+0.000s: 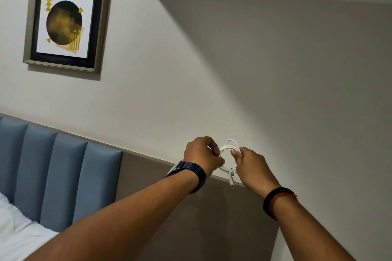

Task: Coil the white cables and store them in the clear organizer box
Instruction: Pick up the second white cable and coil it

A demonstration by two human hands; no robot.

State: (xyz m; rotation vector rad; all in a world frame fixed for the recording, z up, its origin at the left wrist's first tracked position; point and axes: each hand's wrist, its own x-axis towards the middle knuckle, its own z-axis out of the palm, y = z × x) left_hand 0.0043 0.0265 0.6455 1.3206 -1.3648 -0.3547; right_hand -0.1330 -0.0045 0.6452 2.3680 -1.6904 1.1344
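White cable (230, 141): small loops, between 2 hands.
Left hand (202, 155): pinching 1 side.
Right hand (251, 165): clamped on other side.
Loose end (231, 182): dangling; best tucked round loops.

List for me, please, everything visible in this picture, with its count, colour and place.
cable: one, white, coiled, held in the air between both hands, plug end hanging below
picture: one, grey frame, black and yellow print, on the wall upper left
wall: one, pale grey, background
headboard: one, blue, padded, lower left
panel: one, grey-brown, right of the headboard
bedding: white, bottom left corner
watch: one, dark blue, left wrist
wristband: one, black and orange-red, right wrist
left hand: pinches the coil's left side
right hand: grips the coil's right side
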